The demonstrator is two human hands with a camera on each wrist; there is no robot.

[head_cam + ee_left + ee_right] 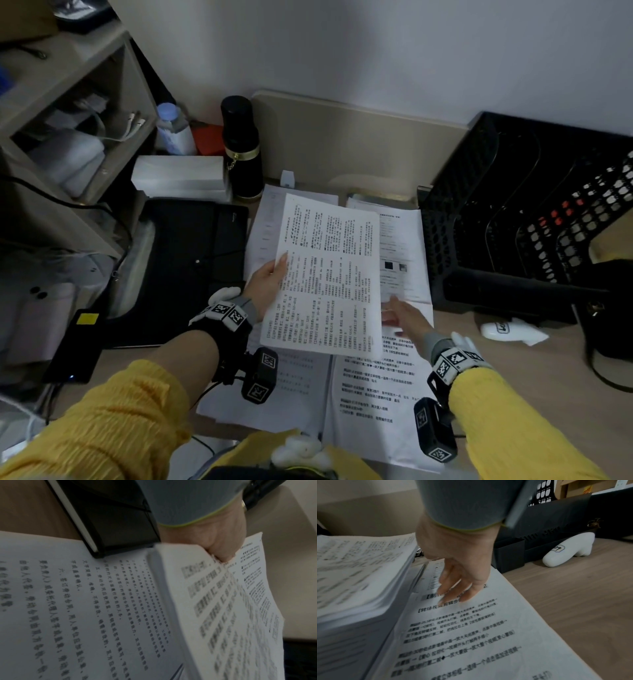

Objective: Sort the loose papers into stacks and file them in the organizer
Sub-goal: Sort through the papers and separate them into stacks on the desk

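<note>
My left hand grips a printed stack of sheets by its left edge, thumb on top, and holds it lifted over the desk; the left wrist view shows the thumb pinching the stack. My right hand reaches out with straight fingers onto a printed sheet lying on the desk at the right. More loose papers lie flat under the lifted stack. The black mesh organizer stands at the right, its slots empty as far as I can see.
A black folder lies left of the papers. A black flask, a white box and a bottle stand behind it. A white object lies in front of the organizer. A shelf unit is far left.
</note>
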